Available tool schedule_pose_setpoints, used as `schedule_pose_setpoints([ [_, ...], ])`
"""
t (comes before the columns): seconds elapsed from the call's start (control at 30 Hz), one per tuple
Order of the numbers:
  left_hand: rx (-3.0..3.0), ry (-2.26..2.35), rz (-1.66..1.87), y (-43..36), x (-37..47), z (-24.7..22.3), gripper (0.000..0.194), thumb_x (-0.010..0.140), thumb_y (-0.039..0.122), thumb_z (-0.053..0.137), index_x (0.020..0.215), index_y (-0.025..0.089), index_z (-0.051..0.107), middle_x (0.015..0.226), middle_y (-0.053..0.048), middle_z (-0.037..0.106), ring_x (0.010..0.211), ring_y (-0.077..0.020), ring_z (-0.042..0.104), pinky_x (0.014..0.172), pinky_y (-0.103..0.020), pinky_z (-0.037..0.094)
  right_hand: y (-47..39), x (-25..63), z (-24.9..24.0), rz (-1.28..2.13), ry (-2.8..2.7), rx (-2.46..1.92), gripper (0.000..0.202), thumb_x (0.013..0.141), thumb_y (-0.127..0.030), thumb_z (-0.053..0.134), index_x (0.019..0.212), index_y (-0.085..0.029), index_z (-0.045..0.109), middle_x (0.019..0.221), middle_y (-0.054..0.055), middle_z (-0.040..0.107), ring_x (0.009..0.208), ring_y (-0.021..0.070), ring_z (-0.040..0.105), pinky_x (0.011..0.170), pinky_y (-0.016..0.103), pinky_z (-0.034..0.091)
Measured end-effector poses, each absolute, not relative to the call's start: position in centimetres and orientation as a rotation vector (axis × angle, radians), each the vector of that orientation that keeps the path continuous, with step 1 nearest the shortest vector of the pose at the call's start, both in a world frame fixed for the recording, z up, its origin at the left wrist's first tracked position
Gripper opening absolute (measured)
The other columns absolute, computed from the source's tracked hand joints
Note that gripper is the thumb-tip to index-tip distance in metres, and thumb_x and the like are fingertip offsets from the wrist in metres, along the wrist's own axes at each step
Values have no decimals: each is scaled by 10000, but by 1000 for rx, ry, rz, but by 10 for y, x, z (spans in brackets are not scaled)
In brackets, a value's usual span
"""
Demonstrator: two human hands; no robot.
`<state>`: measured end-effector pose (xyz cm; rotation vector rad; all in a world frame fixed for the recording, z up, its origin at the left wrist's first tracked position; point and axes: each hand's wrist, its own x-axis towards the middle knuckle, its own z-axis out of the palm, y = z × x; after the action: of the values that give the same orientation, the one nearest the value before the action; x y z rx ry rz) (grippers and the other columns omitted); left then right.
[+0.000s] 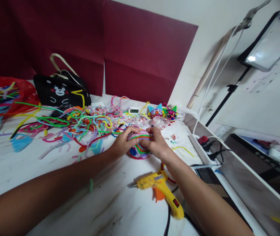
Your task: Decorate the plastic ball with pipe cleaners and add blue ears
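A round craft piece covered in striped, colourful pipe cleaners sits on the white table, between my two hands. My left hand holds its left side, with the thumb pressed on the striped top. From the right, my right hand grips the same piece, fingers over its top and thumb on the stripes. Part of the piece is hidden under my fingers. Just below my hands, a yellow hot glue gun lies on the table, its nozzle pointing left.
Loose pipe cleaners are heaped at the left, near a black bag and a red bag. Behind my hands stand a small digital clock and two decorated animal faces. A power strip lies at the right.
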<state>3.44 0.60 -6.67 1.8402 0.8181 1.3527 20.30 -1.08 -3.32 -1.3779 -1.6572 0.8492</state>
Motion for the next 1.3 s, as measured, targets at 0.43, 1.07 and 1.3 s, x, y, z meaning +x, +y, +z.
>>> schedule_pose_setpoints([
  [0.43,1795,850,1330,8,34,-65,267,724,306,626,951,178,569,1127,-110,583,1139,-298,541,999,-438,405,-10,213,-20,1041,-1607,-1345,394,651,-360,645,995,-246,493,946,-5,582,765,163,585,659,289,463],
  [1.07,1670,801,1294,3,34,-69,345,854,352,548,1163,198,550,1237,-87,593,1206,-279,514,1039,-429,387,-12,216,-11,1019,-1552,-1348,335,681,-358,646,970,-223,543,959,19,602,822,180,592,667,286,453],
  [1.3,1725,828,1317,7,31,-73,352,884,350,524,1201,198,540,1270,-89,584,1217,-262,514,1048,-405,378,-17,224,9,957,-1541,-1320,310,693,-416,616,905,-193,581,880,18,608,835,187,564,720,300,421],
])
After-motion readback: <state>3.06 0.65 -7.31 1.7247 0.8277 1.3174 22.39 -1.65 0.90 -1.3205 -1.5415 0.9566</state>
